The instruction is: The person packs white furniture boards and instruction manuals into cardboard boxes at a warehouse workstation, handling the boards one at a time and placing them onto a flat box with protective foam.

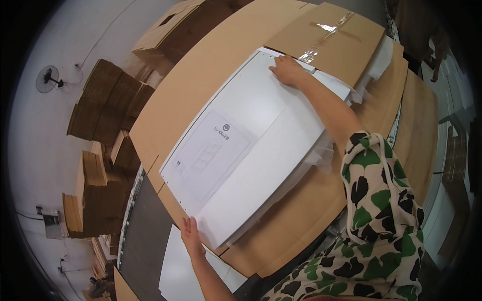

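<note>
A stack of flat white panels point(256, 165) lies at a slant on an opened sheet of brown cardboard. On top rests a translucent instruction sheet point(213, 153) with a line drawing of a shelf-like unit. My left hand point(192, 240) is open against the panels' near left corner, fingers stretched along the end edge. At the far end, my right hand point(288, 71) lies open on the white surface with its fingers spread and slightly bent. Its palm side is partly hidden. White foam wrap point(321, 154) sticks out beneath the panels' right side.
A taped cardboard box point(331, 37) sits beyond the panels. Another white panel point(178, 271) lies by my left forearm on a dark conveyor belt point(145, 220). Folded cardboard stacks point(103, 100) stand along the left wall, near a wall fan point(47, 79).
</note>
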The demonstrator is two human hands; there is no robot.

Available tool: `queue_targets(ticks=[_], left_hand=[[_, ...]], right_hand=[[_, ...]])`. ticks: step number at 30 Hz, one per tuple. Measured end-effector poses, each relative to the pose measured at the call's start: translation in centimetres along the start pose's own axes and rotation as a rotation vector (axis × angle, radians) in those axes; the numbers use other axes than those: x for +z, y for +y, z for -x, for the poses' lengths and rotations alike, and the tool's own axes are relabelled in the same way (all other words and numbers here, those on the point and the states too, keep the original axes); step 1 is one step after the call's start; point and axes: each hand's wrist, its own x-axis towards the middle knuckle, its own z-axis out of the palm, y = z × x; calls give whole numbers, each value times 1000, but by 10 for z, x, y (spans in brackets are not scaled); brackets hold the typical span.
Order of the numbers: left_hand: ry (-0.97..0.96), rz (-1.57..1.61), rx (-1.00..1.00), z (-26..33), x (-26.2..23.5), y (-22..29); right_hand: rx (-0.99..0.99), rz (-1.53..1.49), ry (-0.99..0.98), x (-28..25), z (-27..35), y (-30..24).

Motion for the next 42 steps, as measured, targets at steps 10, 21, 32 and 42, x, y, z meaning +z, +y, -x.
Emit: queue_targets(ticks=[10, 21, 32, 42], left_hand=[[-219, 127, 181, 43, -4, -45], [30, 51, 146, 34, -31, -77], [967, -693, -276, 126, -404, -349], [567, -717, -525, 182, -564, -385]], right_hand=[[-231, -6, 543, -7, 190, 1], [-178, 99, 495, 12, 235, -16], [-399, -929, -774, 6, 470, -330], [-571, -188, -485, 103, 479, -444]])
